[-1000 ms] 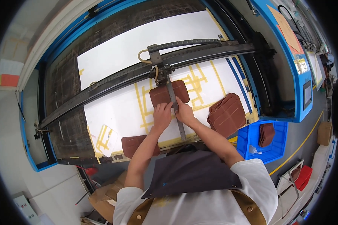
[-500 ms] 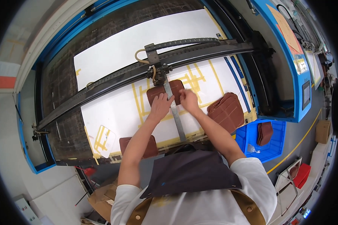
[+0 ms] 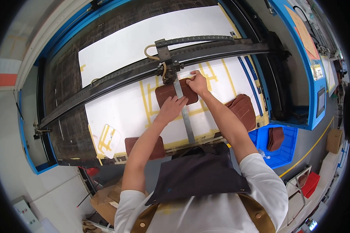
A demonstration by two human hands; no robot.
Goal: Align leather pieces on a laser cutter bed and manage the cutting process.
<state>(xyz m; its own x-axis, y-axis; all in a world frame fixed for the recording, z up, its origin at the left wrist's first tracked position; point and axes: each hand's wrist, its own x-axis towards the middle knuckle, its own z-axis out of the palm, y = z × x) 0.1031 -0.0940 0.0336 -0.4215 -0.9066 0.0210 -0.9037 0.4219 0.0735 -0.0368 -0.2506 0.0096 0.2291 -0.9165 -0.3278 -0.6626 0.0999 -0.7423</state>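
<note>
Left hand [image 3: 171, 108] flat, right hand [image 3: 197, 82] pinching brown leather piece [image 3: 168, 93] under gantry rail [image 3: 144, 70], metal ruler [image 3: 184, 112] across it

Brown leather piece [image 3: 169, 93] (yellow-taped white sheet [image 3: 116, 112])

I have slid the brown leather piece [image 3: 174, 92] farther up under the laser head [image 3: 168, 72]; my right hand [image 3: 198, 82] now grips its top edge, my left hand [image 3: 172, 108] presses its lower edge.

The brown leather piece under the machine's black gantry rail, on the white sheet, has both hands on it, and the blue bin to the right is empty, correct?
Not quite: the head view shows the blue bin holds brown leather pieces. Left hand and right hand do touch the brown leather piece.
</note>
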